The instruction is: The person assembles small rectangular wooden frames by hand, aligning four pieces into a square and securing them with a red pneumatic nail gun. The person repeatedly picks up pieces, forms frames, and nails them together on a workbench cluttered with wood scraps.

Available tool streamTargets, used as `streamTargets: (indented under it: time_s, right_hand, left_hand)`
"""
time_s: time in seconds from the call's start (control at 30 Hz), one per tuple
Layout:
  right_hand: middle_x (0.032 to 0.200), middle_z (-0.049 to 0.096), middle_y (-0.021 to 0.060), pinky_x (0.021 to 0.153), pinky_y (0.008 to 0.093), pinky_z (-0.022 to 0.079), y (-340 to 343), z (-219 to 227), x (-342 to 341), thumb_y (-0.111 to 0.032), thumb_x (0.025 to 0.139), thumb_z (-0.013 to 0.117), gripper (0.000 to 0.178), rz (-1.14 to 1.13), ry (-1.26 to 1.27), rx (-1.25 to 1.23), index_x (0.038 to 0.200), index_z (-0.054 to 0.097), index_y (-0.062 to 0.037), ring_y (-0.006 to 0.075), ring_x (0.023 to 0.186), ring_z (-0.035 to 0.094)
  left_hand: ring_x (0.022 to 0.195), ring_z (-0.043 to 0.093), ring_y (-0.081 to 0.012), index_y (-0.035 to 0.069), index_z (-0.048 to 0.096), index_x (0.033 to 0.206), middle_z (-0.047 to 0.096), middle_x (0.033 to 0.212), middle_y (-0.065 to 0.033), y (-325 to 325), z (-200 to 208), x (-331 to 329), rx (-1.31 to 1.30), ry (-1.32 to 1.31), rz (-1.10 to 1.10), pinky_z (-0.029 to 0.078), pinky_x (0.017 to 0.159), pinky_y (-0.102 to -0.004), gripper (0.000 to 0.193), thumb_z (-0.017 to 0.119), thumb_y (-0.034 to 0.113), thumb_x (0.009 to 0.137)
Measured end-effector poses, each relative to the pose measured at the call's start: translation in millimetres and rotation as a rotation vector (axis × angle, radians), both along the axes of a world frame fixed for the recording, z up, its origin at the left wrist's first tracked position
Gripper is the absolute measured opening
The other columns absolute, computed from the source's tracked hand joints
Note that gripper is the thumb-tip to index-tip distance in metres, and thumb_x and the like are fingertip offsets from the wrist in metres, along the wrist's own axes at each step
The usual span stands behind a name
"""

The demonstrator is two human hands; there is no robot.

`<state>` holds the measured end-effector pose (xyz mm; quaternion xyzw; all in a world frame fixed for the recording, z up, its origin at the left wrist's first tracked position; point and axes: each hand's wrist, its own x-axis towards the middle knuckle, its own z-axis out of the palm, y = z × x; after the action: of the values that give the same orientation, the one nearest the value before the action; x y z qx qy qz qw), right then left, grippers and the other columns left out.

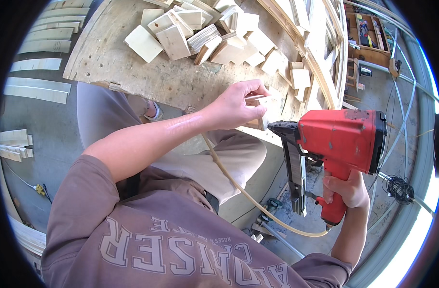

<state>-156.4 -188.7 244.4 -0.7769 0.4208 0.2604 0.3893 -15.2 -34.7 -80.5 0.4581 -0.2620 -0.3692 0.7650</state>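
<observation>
My left hand [238,104] pinches a small wooden block [262,123] at the near edge of the plywood worktable [109,57]. Its fingers partly cover the block, so its full shape is hidden. In my right hand [350,190] is the handle of a red nail gun [338,132] with a black nose and a long slanted magazine. The gun's nose points left and sits right beside the block; whether they touch I cannot tell. A tan air hose [239,188] runs from the handle's base across my lap. Beyond my left hand lies a pile of square wooden pieces [174,42].
Long curved wooden strips [320,79] lie along the table's right side. Pale boards [37,89] are laid out on the floor at left. At right are a wooden tool crate [368,36], metal rails and a coiled black cable [399,188].
</observation>
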Motion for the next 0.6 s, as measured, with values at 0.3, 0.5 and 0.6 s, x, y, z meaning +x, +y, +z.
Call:
streamTargets:
  time_s: [0.3,0.5,0.6]
  right_hand:
    - [0.063,0.061,0.0117,0.049,0.0356,0.050,11.8,-3.4,5.3,0.005,0.088,0.064,0.020,0.051,-0.026,-0.032,0.108,0.062,0.0094,0.0212,0.048,0.060]
    - [0.071,0.064,0.0062,0.051,0.0335,0.049,8.0,0.0,5.9,0.012,0.084,0.062,0.044,0.034,0.008,0.024,0.127,0.060,0.0083,0.0164,0.050,0.058]
    - [0.072,0.064,0.0061,0.052,0.0328,0.049,7.6,-3.4,-4.9,0.011,0.085,0.062,0.042,0.046,-0.039,-0.042,0.126,0.061,0.0078,0.0163,0.050,0.057]
  left_hand:
    - [0.108,0.070,-0.0131,0.002,0.068,0.126,0.073,0.114,-0.0076,-2.5,-2.9,-2.7,-0.011,0.020,0.003,0.057,0.100,-0.0346,0.028,0.075,0.018,0.104]
    - [0.108,0.069,-0.0127,0.001,0.068,0.125,0.072,0.114,-0.0063,-3.2,-2.7,-2.8,-0.004,0.026,-0.017,0.057,0.100,-0.0338,0.027,0.074,0.016,0.103]
    - [0.111,0.068,-0.0130,0.001,0.068,0.126,0.072,0.116,-0.0068,-4.6,-3.8,-1.3,0.000,-0.002,-0.010,0.056,0.102,-0.0339,0.029,0.075,0.016,0.102]
